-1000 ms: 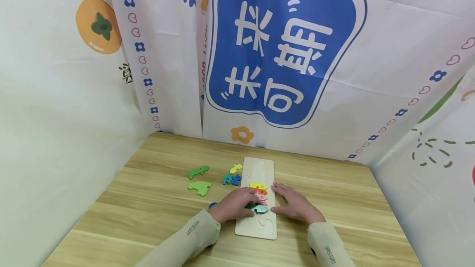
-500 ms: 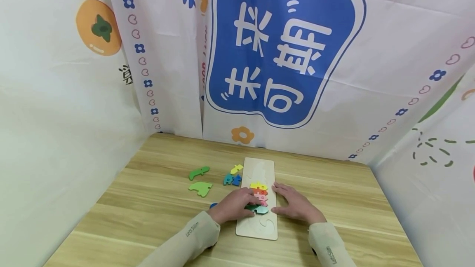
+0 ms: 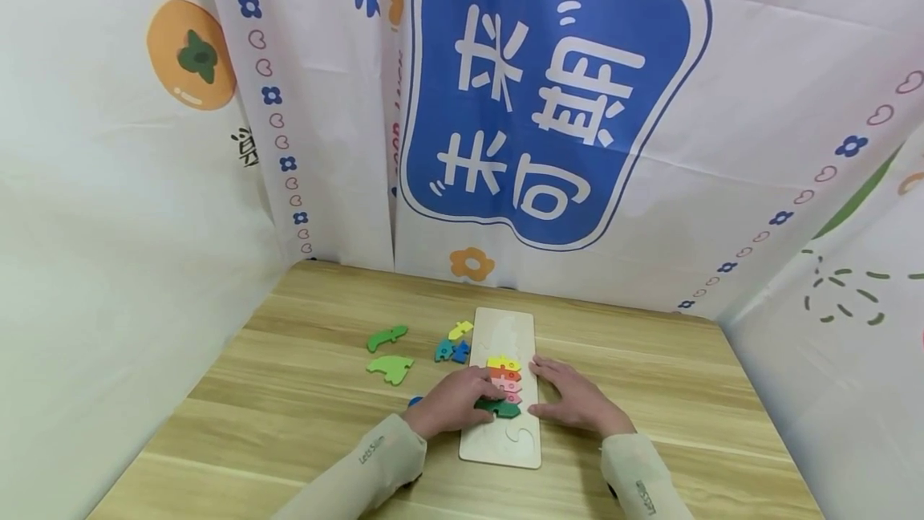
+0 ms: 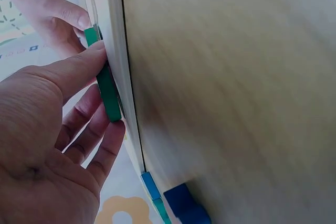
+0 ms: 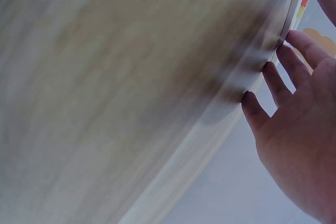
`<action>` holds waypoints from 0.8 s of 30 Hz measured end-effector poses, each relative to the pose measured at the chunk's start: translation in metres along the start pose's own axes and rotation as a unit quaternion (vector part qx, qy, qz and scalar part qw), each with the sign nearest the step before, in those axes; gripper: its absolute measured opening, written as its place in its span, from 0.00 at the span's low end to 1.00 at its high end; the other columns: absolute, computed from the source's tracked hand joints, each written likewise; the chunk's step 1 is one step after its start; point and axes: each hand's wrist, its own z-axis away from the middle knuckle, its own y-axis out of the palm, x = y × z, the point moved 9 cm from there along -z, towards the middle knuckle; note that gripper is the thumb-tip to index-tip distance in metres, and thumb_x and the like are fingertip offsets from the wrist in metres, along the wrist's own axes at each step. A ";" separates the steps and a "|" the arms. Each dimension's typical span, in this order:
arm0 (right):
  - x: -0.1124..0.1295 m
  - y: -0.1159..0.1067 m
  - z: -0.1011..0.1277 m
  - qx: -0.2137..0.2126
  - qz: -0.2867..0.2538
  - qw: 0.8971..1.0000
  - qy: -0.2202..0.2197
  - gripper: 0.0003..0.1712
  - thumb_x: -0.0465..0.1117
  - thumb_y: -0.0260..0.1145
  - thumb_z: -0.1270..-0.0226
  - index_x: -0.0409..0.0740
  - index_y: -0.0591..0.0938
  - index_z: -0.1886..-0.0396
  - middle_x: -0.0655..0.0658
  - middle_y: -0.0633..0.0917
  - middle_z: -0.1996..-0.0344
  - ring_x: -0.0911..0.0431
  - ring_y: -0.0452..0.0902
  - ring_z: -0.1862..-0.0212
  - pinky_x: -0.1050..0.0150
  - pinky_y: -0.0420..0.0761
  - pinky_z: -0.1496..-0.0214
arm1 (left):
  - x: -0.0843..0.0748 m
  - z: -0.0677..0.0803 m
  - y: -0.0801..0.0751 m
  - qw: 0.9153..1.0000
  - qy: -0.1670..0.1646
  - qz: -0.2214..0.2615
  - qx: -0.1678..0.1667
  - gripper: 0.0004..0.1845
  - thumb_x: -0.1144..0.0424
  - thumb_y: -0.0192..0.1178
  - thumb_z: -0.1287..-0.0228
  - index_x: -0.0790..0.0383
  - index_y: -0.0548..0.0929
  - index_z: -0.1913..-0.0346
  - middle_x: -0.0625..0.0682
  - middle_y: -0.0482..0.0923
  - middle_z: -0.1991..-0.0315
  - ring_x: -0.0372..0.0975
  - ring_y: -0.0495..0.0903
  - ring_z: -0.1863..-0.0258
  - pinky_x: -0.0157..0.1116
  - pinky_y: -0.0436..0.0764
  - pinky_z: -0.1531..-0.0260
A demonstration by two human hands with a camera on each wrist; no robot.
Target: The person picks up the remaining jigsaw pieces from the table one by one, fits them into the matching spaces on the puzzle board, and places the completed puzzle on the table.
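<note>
In the head view, a pale wooden puzzle board (image 3: 498, 452) lies lengthwise on the table. My left hand (image 3: 455, 401) is over its left side, thumb and fingers pinching a dark green puzzle piece (image 3: 509, 411). The left wrist view shows that green piece (image 4: 108, 95) close against the board, thumb on one edge. Just beyond it a yellow piece (image 3: 511, 364), a red piece (image 3: 512, 376) and pink pieces (image 3: 512, 387) sit in a row in the board, partly hidden by my fingers. My right hand (image 3: 577, 401) rests spread along the board's right edge, fingertips touching it.
Left of the board lie a light green piece (image 3: 391, 368), a long green piece (image 3: 387, 337), a pale yellow piece (image 3: 459, 331), a teal piece (image 3: 443, 350) and a blue piece (image 3: 460, 352). Another blue piece (image 3: 415, 401) peeks out by my left wrist. Printed curtains (image 3: 346, 183) enclose the table.
The green piece has tipped slightly: its top looked pale and shiny before and now looks dark green. Both hands have stayed nearly in place.
</note>
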 end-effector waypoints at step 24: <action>-0.002 0.001 0.000 -0.001 -0.001 1.000 0.005 0.48 0.63 0.71 0.34 0.51 0.67 0.20 0.47 0.63 0.19 0.41 0.55 0.18 0.36 0.59 0.21 | 0.015 0.008 -0.014 0.999 -0.010 0.020 -0.046 0.21 0.55 0.75 0.37 0.51 0.87 0.41 0.45 0.83 0.52 0.36 0.80 0.56 0.35 0.82 0.52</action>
